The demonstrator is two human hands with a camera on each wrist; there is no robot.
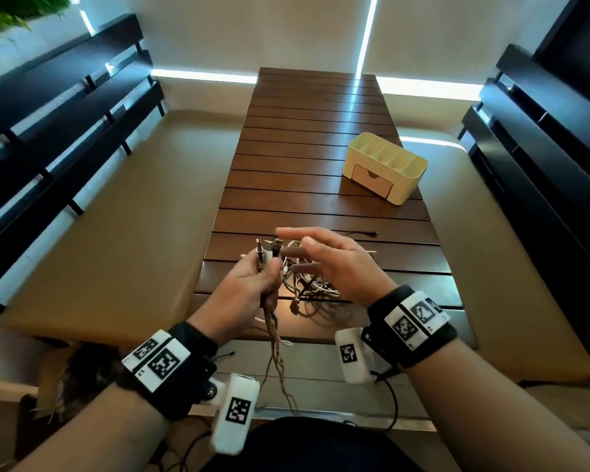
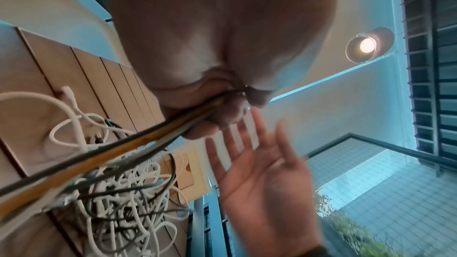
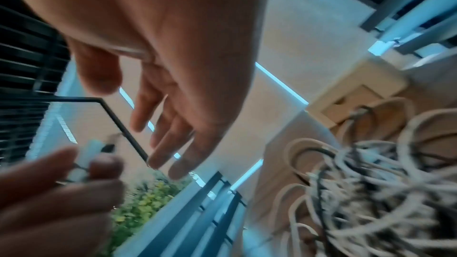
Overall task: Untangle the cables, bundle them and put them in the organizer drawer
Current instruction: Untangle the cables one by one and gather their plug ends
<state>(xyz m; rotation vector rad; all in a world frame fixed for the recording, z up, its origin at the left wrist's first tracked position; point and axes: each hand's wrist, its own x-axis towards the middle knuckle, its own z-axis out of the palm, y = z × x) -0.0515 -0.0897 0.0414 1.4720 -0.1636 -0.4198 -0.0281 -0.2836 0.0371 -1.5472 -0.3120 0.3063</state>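
My left hand (image 1: 252, 284) grips a bunch of cable ends (image 1: 268, 255) with their plugs sticking up; the strands hang below my fist past the table edge (image 1: 276, 352). In the left wrist view these cables (image 2: 123, 144) run out from under my curled fingers. My right hand (image 1: 324, 260) hovers just right of the plugs, fingers straight and spread, holding nothing. Under it lies a tangle of white and dark cables (image 1: 310, 291) on the slatted wooden table (image 1: 321, 137). The cream organizer (image 1: 385, 166) with its small closed drawer (image 1: 372, 180) stands at the far right.
A thin black cable (image 1: 358, 234) lies alone on the table beyond my right hand. Beige benches (image 1: 116, 216) with dark slatted backs flank the table on both sides. The tangle (image 2: 118, 198) sits near the table's front edge.
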